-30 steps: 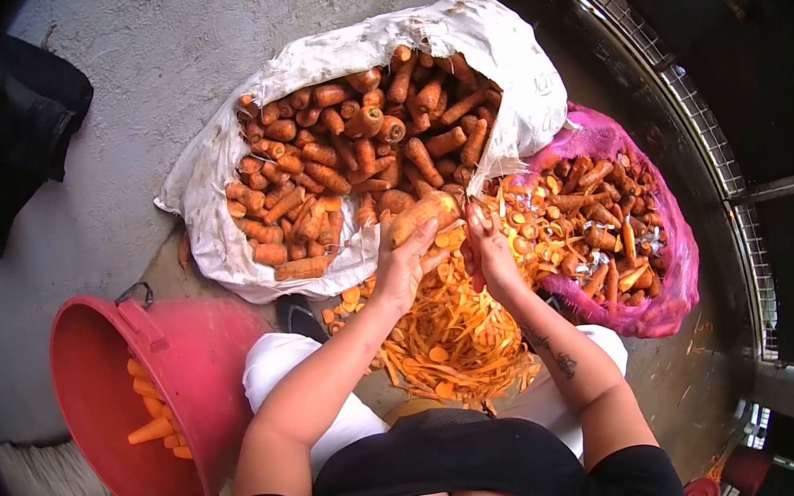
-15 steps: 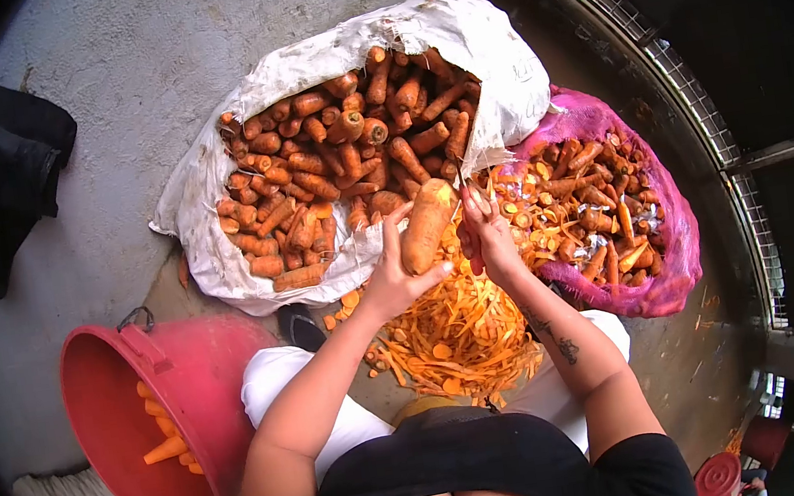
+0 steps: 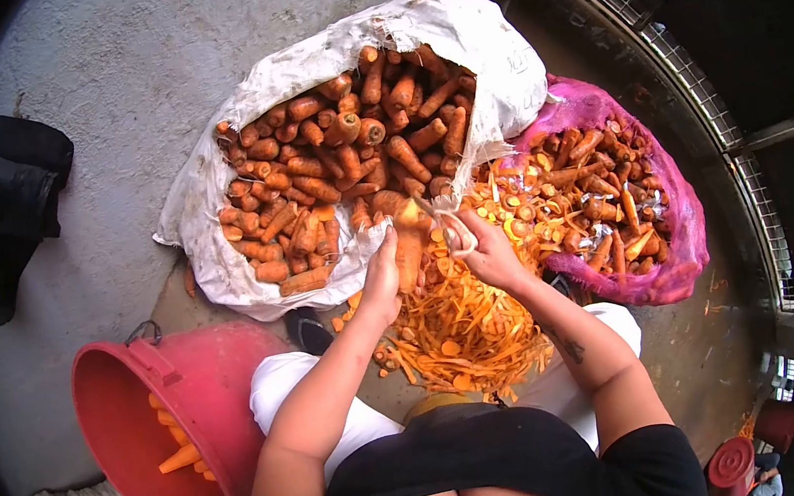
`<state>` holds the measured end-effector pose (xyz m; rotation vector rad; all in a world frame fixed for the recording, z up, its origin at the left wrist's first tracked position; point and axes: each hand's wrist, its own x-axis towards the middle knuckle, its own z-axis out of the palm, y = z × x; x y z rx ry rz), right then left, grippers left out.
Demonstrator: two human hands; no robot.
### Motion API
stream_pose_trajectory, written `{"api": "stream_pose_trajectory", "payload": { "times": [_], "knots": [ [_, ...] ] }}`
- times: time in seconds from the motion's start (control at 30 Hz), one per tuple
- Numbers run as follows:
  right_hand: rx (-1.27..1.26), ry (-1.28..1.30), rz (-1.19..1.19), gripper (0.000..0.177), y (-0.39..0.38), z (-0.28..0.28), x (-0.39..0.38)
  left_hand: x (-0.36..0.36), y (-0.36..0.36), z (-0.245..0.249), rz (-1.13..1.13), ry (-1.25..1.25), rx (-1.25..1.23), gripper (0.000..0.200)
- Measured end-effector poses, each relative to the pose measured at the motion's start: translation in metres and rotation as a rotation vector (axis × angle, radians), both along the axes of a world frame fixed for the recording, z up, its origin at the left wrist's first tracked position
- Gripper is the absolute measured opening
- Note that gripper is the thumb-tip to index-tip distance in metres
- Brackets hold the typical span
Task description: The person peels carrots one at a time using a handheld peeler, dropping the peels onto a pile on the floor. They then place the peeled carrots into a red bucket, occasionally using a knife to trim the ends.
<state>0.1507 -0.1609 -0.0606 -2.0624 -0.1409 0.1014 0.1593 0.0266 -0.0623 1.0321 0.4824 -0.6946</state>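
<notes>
My left hand (image 3: 382, 278) is closed around a thick carrot (image 3: 408, 255), whose upper end shows a paler, peeled patch. Gripped in my right hand (image 3: 487, 252) is a knife, its thin dark blade (image 3: 424, 207) at the carrot's top end; its handle is hidden and the fingers are slightly blurred. Below both hands lies a heap of orange carrot peelings (image 3: 467, 334) with cut ends among them. Just beyond them, a white sack (image 3: 241, 104) gapes open, full of unpeeled carrots (image 3: 308, 165).
A red bucket (image 3: 223, 368) lies tipped at my left with peeled carrots (image 3: 180, 458) inside. To the right stands a pink mesh sack (image 3: 685, 252) of carrots and scraps. Dark cloth (image 3: 9, 196) lies far left, and a metal grating (image 3: 695, 87) runs along the right.
The carrot has moved down and left, turning more upright with my left hand. My right hand has rotated, and the knife blade now tilts left against the carrot's top.
</notes>
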Motion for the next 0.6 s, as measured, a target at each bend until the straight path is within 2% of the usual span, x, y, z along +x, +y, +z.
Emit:
{"api": "stream_pose_trajectory", "payload": {
  "times": [0.07,0.27,0.37,0.6],
  "knots": [
    [-0.015,0.032,0.041,0.03,0.003,0.006,-0.006,0.003,0.002,-0.011,0.047,-0.011,0.004,0.048],
    [-0.201,0.071,0.053,0.032,0.002,0.011,-0.012,0.004,0.001,-0.003,0.069,-0.08,0.017,0.046],
    [-0.176,0.062,0.042,0.033,0.0,0.008,-0.012,0.003,-0.002,-0.005,0.073,-0.086,0.032,0.046],
    [-0.29,0.078,0.028,0.034,0.0,0.0,-0.012,0.001,-0.002,-0.006,0.051,-0.096,0.072,0.044]
  ]
}}
